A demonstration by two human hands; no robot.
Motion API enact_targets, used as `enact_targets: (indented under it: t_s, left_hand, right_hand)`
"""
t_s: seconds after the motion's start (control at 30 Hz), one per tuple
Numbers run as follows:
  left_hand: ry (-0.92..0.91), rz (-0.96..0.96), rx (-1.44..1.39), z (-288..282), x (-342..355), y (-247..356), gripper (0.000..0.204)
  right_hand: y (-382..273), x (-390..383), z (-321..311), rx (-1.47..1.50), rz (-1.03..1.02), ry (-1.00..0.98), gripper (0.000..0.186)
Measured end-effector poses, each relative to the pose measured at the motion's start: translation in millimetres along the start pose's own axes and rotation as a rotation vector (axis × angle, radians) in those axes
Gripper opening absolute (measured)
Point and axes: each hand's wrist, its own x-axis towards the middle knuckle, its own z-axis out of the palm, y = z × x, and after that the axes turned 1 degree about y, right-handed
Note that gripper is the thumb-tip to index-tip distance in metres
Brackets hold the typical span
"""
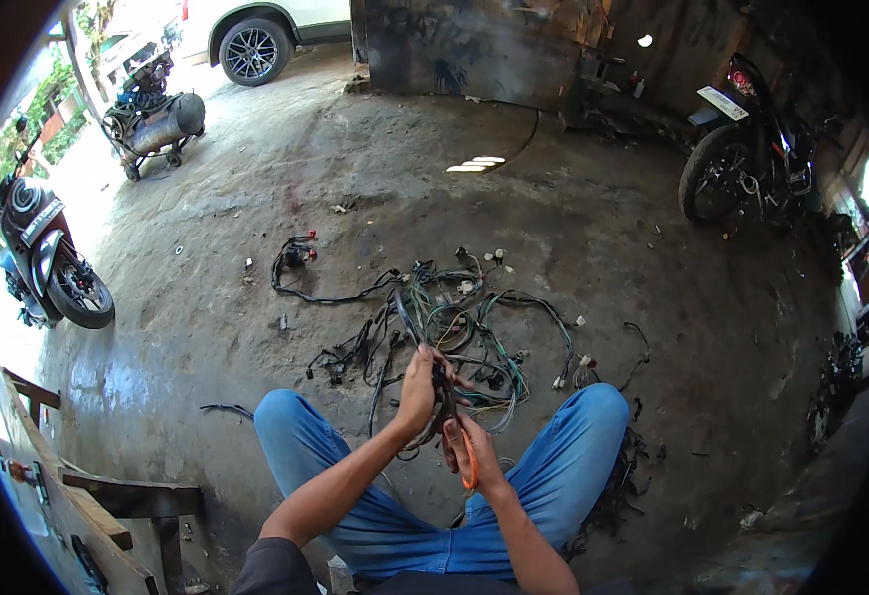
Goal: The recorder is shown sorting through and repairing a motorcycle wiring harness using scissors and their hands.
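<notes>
A tangled wiring harness (436, 304) lies on the floor between and beyond my knees, with black, green and yellow wires and several white and dark connectors. My left hand (418, 392) is closed around a black-wrapped bundle of it, lifted toward me. In my right hand (472, 448) is an orange-handled tool (471, 464), gripped just to the right of the bundle. Its dark front end reaches up beside my left fingers. Whether it is scissors or pliers is hidden by my fingers, as is whether its blades touch the wires.
Dark scraps (625, 476) lie by my right knee, and a short black piece (226, 408) by my left. A wooden bench (132, 494) stands at lower left. Motorcycles (56, 260) are parked left and far right; an air compressor (162, 127) and white car (300, 22) stand beyond.
</notes>
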Motion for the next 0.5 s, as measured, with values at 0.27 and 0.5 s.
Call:
enact_targets:
  t_s: [0.27,0.5]
  left_hand:
    - [0.167,0.174,0.611,0.1,-11.2,-35.2,0.058]
    - [0.253,0.243,0.707,3.8,-7.8,-41.3,0.067]
  right_hand:
    - [1.7,-7.5,-12.4,-0.103,0.013,0.052,0.062]
    - [6.9,-9.9,-3.2,0.111,0.047,0.068,0.06]
